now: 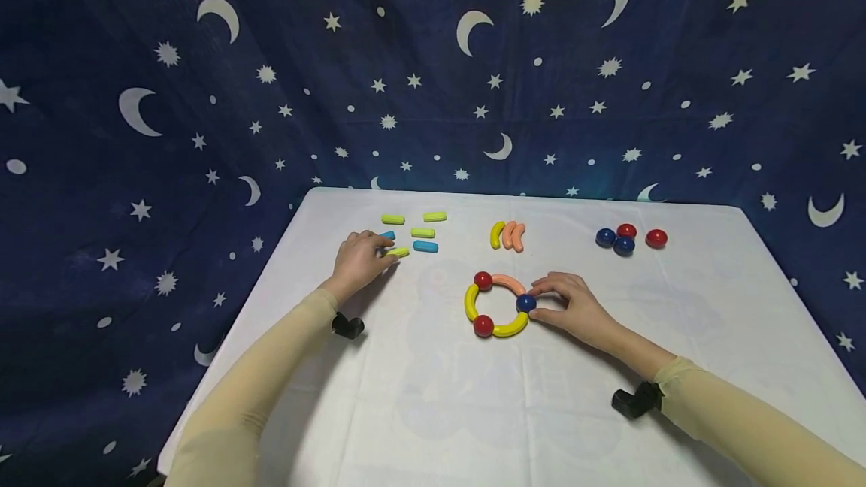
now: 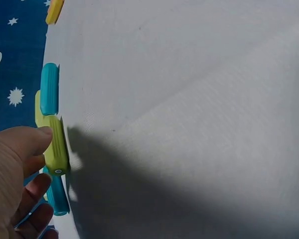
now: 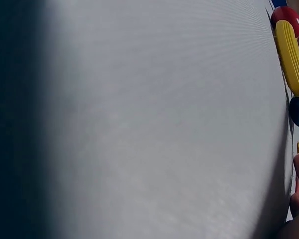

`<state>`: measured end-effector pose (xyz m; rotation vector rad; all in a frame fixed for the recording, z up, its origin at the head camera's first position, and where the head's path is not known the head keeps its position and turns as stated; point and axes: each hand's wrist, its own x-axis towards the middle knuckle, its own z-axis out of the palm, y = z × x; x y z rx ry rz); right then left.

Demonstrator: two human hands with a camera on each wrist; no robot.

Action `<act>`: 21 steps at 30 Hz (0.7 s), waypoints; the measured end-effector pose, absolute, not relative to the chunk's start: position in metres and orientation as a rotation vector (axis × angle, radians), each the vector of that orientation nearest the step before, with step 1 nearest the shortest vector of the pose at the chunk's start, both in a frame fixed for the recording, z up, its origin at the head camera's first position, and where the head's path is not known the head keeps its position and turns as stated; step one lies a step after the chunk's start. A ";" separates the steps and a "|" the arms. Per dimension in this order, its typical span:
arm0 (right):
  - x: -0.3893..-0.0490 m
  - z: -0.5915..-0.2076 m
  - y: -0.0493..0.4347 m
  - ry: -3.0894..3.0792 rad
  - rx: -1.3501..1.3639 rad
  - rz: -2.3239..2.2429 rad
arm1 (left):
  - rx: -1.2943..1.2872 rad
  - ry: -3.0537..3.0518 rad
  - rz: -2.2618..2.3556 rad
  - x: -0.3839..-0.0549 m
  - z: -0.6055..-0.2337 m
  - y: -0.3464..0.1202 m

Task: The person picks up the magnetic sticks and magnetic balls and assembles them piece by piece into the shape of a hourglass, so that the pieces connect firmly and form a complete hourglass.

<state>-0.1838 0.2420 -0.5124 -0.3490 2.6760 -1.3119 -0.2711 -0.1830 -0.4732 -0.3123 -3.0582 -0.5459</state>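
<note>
With thumb and fingers my left hand (image 1: 358,261) pinches a lime-green rod (image 2: 57,149) at the left of the table. Blue rods (image 2: 50,88) lie right beside it in the left wrist view. At mid-table, my right hand (image 1: 575,313) holds a dark blue ball (image 1: 525,303) between thumb and fingers. That ball sits in a ring with two red balls (image 1: 483,326), two yellow curved pieces (image 1: 512,325) and a peach curved piece (image 1: 509,282). At the right wrist view's edge, the ball and a yellow piece (image 3: 290,59) show only partly.
More green rods (image 1: 422,233) and a blue rod (image 1: 425,246) lie behind the left hand. One yellow (image 1: 497,235) and two peach curved pieces (image 1: 518,237) rest behind the ring. Loose blue (image 1: 624,246) and red balls (image 1: 656,239) are at the back right of the white table (image 1: 433,427).
</note>
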 end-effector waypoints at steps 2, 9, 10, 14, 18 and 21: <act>-0.184 -0.514 0.242 2.678 -0.350 -1.321 | -0.307 -3.065 -0.542 -0.272 -0.474 -0.183; -0.184 -0.515 0.241 2.676 -0.357 -1.340 | -0.318 -3.058 -0.517 -0.274 -0.478 -0.182; -0.184 -0.515 0.241 2.678 -0.356 -1.340 | -0.321 -3.058 -0.517 -0.274 -0.478 -0.182; -0.184 -0.515 0.242 2.692 -0.364 -1.326 | -0.337 -3.066 -0.489 -0.275 -0.481 -0.181; -0.184 -0.515 0.242 2.695 -0.372 -1.328 | -0.378 -3.066 -0.505 -0.273 -0.483 -0.181; -0.185 -0.515 0.242 2.690 -0.371 -1.333 | -0.434 -3.040 -0.657 -0.269 -0.483 -0.178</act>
